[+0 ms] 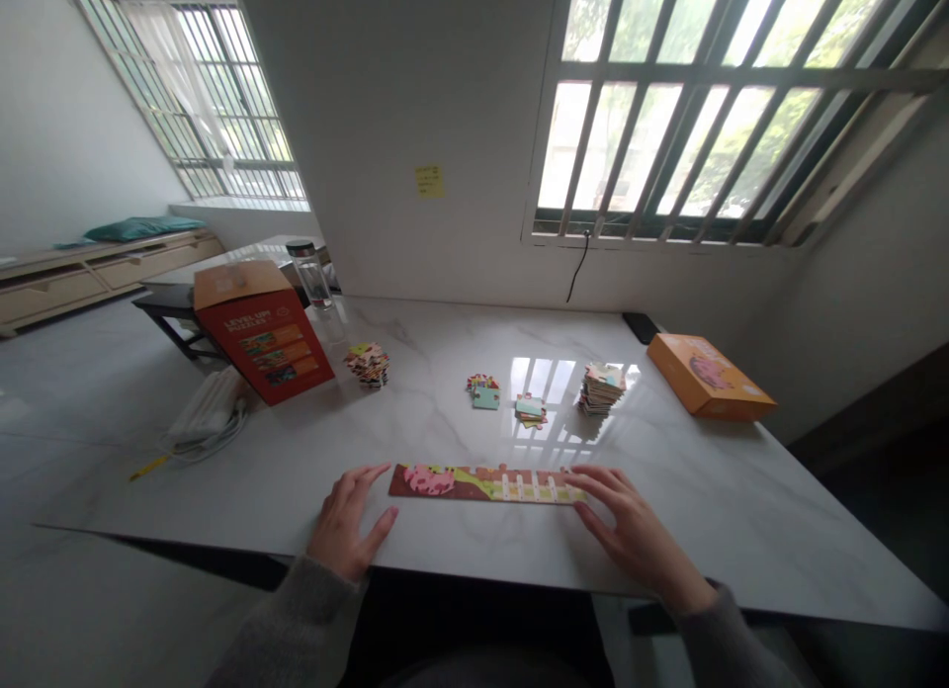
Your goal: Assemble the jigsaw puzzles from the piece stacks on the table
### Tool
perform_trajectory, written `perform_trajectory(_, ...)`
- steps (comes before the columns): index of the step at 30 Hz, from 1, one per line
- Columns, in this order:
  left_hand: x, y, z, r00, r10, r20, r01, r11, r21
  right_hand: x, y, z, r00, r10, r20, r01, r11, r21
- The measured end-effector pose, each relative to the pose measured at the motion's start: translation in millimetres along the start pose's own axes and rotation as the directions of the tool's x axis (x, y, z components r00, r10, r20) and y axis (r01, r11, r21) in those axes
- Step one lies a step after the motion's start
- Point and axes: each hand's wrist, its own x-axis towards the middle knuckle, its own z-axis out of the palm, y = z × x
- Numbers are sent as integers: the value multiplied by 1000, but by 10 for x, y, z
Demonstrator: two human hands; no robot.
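Note:
A long strip of joined puzzle pieces point(485, 483), pink and green at its left and brown with a white fence at its right, lies on the white marble table point(741, 490) near the front edge. My left hand point(347, 525) rests flat with fingers spread, its fingertips at the strip's left end. My right hand point(630, 535) lies flat and open too, fingers touching the strip's right end. Neither hand holds anything.
Behind the strip lie stacks of loose puzzle pieces point(369, 363), point(484, 389), point(531, 409), point(602, 387). An upright red-orange puzzle box point(261, 332) and a clear bottle point(310, 275) stand at the left. An orange box lid point(709, 376) lies at the right. Wall and barred window run behind.

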Motion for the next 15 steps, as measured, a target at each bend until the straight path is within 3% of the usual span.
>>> perform_trajectory(3, 157, -73, -31, 998, -15, 61, 19, 997, -70, 319, 34, -2, 999, -22, -39, 21, 1000, -9)
perform_trajectory(8, 691, -78, -72, 990, 108, 92, -90, 979, -182, 1021, 231, 186, 995, -96, -35, 96, 995, -4)
perform_trajectory(11, 951, -64, 12, 990, 138, -3, -136, 975, -174, 1349, 386, 273, 999, -46, -25, 45, 998, -38)
perform_trajectory(15, 1045, -106, 156, 977, 144, -157, -161, 982, -102, 1529, 498, 333, 1000, 8, 21, -6, 995, -101)
